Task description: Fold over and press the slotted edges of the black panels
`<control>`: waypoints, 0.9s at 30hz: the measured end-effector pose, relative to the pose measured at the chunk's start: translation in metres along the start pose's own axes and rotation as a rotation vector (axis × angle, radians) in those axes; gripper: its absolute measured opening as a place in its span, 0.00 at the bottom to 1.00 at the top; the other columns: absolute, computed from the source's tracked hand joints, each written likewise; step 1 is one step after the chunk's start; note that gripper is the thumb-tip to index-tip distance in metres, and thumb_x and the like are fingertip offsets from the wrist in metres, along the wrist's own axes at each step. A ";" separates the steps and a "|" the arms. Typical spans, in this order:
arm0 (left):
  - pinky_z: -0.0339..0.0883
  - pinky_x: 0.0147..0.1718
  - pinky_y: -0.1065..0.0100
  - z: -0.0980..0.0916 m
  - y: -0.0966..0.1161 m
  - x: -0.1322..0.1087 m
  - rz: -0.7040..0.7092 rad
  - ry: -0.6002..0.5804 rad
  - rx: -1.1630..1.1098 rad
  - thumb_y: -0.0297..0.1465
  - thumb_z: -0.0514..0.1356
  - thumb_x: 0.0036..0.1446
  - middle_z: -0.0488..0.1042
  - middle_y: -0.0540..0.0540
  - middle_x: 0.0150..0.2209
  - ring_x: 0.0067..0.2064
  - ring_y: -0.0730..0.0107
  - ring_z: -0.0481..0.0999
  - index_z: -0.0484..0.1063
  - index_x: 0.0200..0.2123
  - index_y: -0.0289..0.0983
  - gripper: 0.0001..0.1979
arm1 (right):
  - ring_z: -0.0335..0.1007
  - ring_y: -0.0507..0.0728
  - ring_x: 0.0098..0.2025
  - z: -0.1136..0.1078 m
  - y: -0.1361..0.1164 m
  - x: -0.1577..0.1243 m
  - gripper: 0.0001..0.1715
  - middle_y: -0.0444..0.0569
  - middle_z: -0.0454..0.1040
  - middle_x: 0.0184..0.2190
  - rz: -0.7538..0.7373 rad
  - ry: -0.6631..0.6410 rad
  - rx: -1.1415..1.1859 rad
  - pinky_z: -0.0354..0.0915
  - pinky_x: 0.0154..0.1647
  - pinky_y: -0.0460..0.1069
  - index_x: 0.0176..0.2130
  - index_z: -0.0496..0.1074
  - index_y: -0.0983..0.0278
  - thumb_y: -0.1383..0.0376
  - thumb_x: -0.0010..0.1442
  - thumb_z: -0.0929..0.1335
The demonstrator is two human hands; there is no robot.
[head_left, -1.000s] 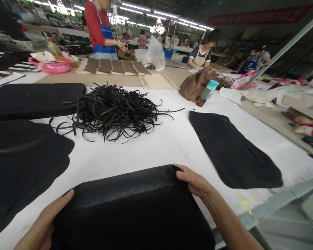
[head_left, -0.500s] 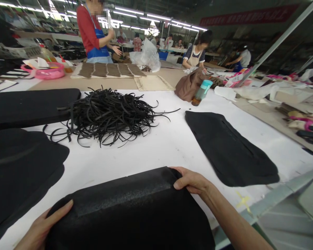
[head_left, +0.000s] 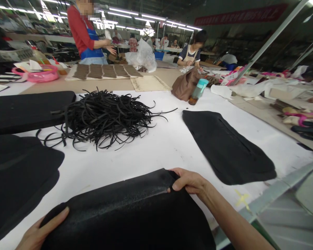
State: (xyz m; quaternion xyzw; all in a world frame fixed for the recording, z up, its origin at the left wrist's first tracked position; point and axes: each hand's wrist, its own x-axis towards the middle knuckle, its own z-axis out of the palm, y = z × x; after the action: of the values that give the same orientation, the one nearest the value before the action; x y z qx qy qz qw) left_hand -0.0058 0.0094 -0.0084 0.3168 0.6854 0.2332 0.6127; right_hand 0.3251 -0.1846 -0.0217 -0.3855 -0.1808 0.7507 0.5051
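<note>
Both my hands hold a black sheet of leather-like material (head_left: 130,215) by its far edge, just above the near side of the white-covered table (head_left: 156,152). A strip along that edge looks greyish and scuffed, with a fold line under it. My left hand (head_left: 45,225) grips the left corner, thumb on top and fingers hidden beneath. At the right corner my right hand (head_left: 186,180) pinches the folded edge between thumb and fingers. Beyond lies a heap of thin black strips (head_left: 106,118). A similar black piece (head_left: 226,146) with a long slit lies flat to the right.
Black pieces (head_left: 18,173) lie at the left, below a black stack (head_left: 26,109). Farther back stand a pink basket (head_left: 41,75), a brown bag (head_left: 184,85) and a turquoise-lidded bottle (head_left: 198,92). A slanted metal pole (head_left: 271,41) rises at right. Two people work across the table.
My right fingers have pressed in at the corner, and a fingertip now shows under the fold. The whole view has shifted slightly. Across the table, the red-sleeved person's hand has lowered.
</note>
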 end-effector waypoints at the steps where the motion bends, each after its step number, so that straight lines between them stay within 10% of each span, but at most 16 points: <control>1: 0.71 0.16 0.68 -0.003 -0.001 0.002 0.027 -0.042 0.012 0.30 0.67 0.29 0.74 0.57 0.16 0.18 0.63 0.73 0.74 0.22 0.47 0.10 | 0.71 0.51 0.29 0.000 0.000 -0.001 0.21 0.47 0.75 0.29 0.006 -0.004 0.004 0.68 0.32 0.44 0.36 0.72 0.71 0.74 0.37 0.72; 12: 0.69 0.15 0.72 -0.019 -0.003 0.019 -0.019 -0.024 0.072 0.32 0.72 0.18 0.74 0.55 0.16 0.19 0.65 0.73 0.71 0.19 0.43 0.18 | 0.62 0.47 0.26 0.027 -0.007 0.001 0.26 0.45 0.67 0.24 -0.034 0.007 0.060 0.62 0.28 0.41 0.34 0.71 0.72 0.55 0.41 0.75; 21: 0.71 0.36 0.67 -0.019 0.001 -0.006 0.006 -0.427 -0.151 0.33 0.69 0.39 0.78 0.45 0.34 0.36 0.61 0.77 0.72 0.39 0.35 0.21 | 0.71 0.55 0.34 0.046 -0.001 -0.005 0.26 0.48 0.75 0.32 -0.016 0.272 -0.089 0.66 0.39 0.49 0.46 0.70 0.61 0.57 0.48 0.72; 27: 0.68 0.35 0.70 -0.027 0.001 0.009 -0.002 -0.686 -0.256 0.31 0.67 0.43 0.77 0.41 0.32 0.32 0.67 0.76 0.72 0.38 0.30 0.18 | 0.71 0.67 0.43 0.014 0.003 -0.006 0.32 0.55 0.76 0.39 0.106 0.572 -0.410 0.66 0.46 0.58 0.49 0.71 0.60 0.46 0.48 0.66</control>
State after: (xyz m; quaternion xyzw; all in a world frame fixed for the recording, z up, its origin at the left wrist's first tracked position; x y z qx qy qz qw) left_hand -0.0328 0.0185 -0.0101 0.2966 0.4056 0.1969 0.8419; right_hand 0.3137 -0.1897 -0.0121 -0.6825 -0.1586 0.5856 0.4077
